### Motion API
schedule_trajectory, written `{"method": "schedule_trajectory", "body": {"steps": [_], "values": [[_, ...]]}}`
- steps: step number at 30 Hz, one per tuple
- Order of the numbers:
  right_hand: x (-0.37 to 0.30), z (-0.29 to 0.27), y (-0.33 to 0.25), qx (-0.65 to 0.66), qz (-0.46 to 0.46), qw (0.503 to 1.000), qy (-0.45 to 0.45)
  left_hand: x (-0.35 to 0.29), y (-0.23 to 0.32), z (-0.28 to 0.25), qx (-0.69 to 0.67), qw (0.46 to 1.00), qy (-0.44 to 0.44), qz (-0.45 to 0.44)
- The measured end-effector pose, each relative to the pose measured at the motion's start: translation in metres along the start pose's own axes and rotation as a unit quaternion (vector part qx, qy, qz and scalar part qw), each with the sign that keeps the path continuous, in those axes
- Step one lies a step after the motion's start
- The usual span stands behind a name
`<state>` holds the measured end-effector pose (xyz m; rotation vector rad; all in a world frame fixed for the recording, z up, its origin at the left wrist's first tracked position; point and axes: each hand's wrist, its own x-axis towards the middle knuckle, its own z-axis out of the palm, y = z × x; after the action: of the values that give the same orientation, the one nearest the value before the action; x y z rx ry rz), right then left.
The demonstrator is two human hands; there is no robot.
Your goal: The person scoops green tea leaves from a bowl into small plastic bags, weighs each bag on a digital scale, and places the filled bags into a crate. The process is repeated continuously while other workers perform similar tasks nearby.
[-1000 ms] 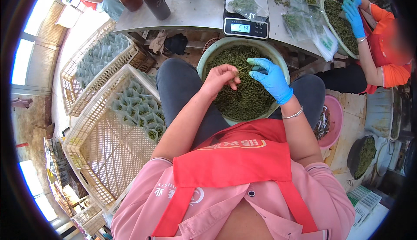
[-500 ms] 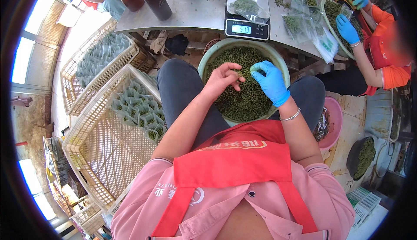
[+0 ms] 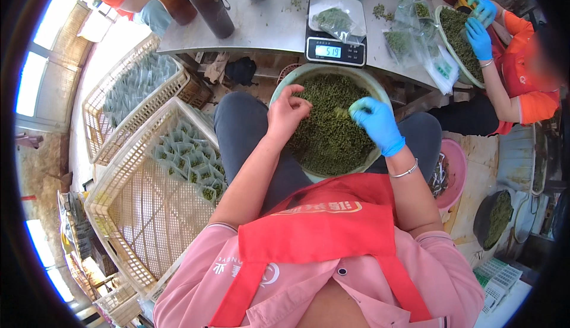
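A pale green basin [image 3: 385, 90] sits between my knees, filled with small round green berries [image 3: 332, 126] that look like green peppercorns. My bare left hand [image 3: 288, 111] hovers above the basin's left side. Its fingers are curled with thumb and fingertips close together; anything between them is too small to make out. Over the right side is my right hand [image 3: 378, 127] in a blue glove, fingers bent into a pinch. The glove's fingertips look greenish, and whatever they hold is hidden. Just beyond the basin, a digital scale [image 3: 335, 50] carries a clear bag [image 3: 339, 20] of green berries.
A metal table [image 3: 273, 25] holds dark bottles [image 3: 208, 4] and filled bags [image 3: 409, 43]. To my left stand plastic crates [image 3: 142, 209] with upright packed bags [image 3: 190, 156]. A pink tub [image 3: 454, 173] is at right. A co-worker's gloved hands [image 3: 480, 34] work over another basin [image 3: 442, 22].
My hands have drawn apart above the basin, the left moving leftward and the right slightly right and nearer. The view has shifted a little. The co-worker's gloved hands have come together.
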<state>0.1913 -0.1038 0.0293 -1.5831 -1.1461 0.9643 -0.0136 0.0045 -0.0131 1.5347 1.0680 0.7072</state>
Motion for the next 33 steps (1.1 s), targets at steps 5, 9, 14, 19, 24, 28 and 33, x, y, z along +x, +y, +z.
{"method": "schedule_trajectory", "body": {"steps": [5, 9, 14, 19, 24, 28, 33], "values": [[0.079, -0.018, -0.011, 0.246, 0.007, 0.954, 0.170, -0.013, 0.001, 0.023, -0.063, 0.989, -0.133, -0.009], [0.111, -0.003, -0.021, 0.252, -0.002, 0.952, 0.175, -0.019, 0.001, 0.025, 0.040, 0.987, -0.148, 0.038], [0.068, -0.002, 0.000, 0.167, -0.025, 0.966, 0.197, -0.025, 0.013, 0.018, 0.255, 0.934, -0.147, 0.202], [0.067, -0.011, 0.009, -0.018, -0.166, 0.969, 0.183, 0.004, 0.033, 0.012, 0.231, 0.874, -0.039, 0.425], [0.097, -0.018, -0.004, -0.203, -0.264, 0.924, 0.186, 0.065, 0.039, -0.030, 0.137, 0.961, 0.138, 0.196], [0.130, -0.016, -0.009, -0.337, -0.237, 0.902, 0.132, 0.082, 0.015, -0.045, 0.172, 0.964, 0.171, 0.113], [0.159, -0.001, -0.042, -0.452, -0.231, 0.858, 0.072, 0.081, 0.019, -0.026, 0.250, 0.931, 0.160, 0.213]]}}
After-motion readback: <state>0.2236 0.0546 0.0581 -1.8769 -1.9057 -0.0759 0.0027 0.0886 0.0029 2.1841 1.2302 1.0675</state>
